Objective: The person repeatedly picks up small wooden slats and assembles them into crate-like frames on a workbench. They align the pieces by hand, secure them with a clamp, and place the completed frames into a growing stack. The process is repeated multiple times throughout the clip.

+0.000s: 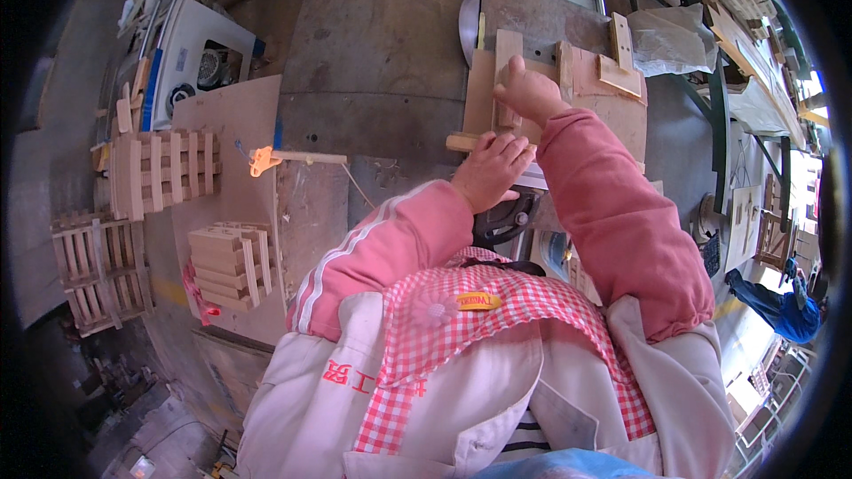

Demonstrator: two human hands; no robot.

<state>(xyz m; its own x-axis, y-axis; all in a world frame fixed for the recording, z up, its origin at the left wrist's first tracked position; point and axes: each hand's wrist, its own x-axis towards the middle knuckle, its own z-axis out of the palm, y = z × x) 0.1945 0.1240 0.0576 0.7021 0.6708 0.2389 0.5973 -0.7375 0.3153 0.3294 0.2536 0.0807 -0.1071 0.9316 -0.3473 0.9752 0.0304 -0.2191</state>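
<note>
A narrow wooden block [508, 46] lies lengthwise on a brown board [479, 89] on the saw table, just right of a round saw blade [469, 28]. My right hand [531, 93] is closed over the middle of the block, its thumb standing up. At the block's near end my left hand [490, 170] is bent, its fingers together over the wood; the fingertips are partly hidden. A short crosspiece [461, 141] sticks out to the left beside those fingers. Below my left hand is a black handwheel [506, 222].
The metal saw table [373, 53] spreads left of the blade. Wooden strips [619, 75] are fixed on the board's right. An orange clip [263, 160] hangs by a stick on the left. Stacked wooden pieces [226, 262] stand lower left. Another person [790, 310] is at far right.
</note>
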